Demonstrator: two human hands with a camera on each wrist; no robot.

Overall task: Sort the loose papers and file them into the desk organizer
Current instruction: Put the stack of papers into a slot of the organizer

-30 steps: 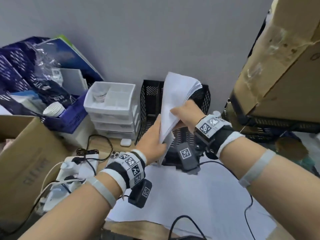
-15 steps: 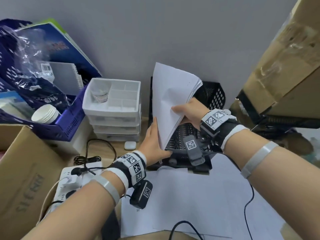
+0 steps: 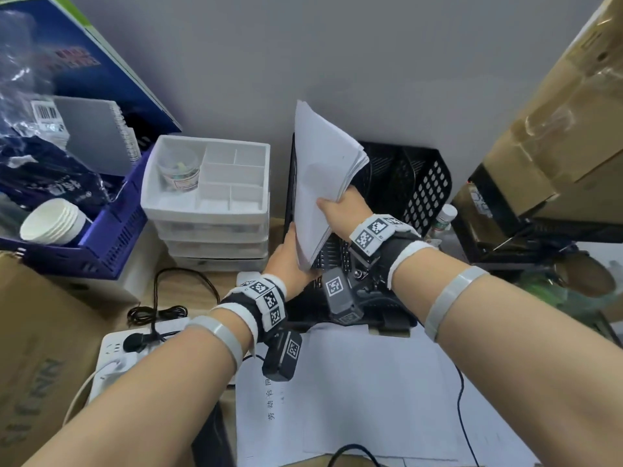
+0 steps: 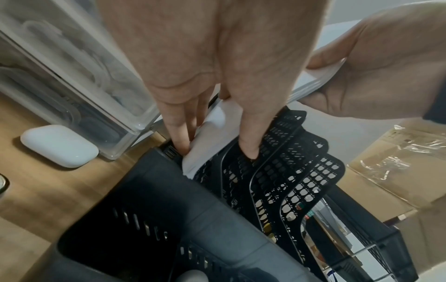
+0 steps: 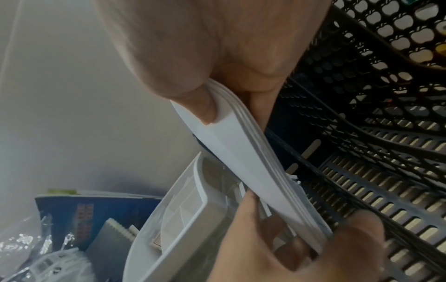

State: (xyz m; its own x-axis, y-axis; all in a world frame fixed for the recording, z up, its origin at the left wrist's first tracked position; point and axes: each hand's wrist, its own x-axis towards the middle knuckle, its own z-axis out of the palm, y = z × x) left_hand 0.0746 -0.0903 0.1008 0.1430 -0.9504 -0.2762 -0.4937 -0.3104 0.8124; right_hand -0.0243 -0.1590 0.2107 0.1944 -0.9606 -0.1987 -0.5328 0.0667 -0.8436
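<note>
Even soft light; wrist views blurred; wide-angle edge distortion.

Reading what I can: the white printed sheet (image 3: 354, 392) lying on the desk under my wrists shows a column of Chinese characters, 劳动合同. The blue folder's (image 3: 111, 72) red lettering and the brown cardboard box's (image 3: 37, 382) print stay illegible.

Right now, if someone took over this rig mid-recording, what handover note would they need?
Left hand: holds the lower corner of the paper stack, guiding it.
Right hand: grips the stack's right edge.
Stack: upright, its bottom corner entering the leftmost slot of the black desk organizer.
Done: the sheets are gathered into one stack.
Left: seat the stack fully, then file the loose papers lying on the desk in front.
</note>
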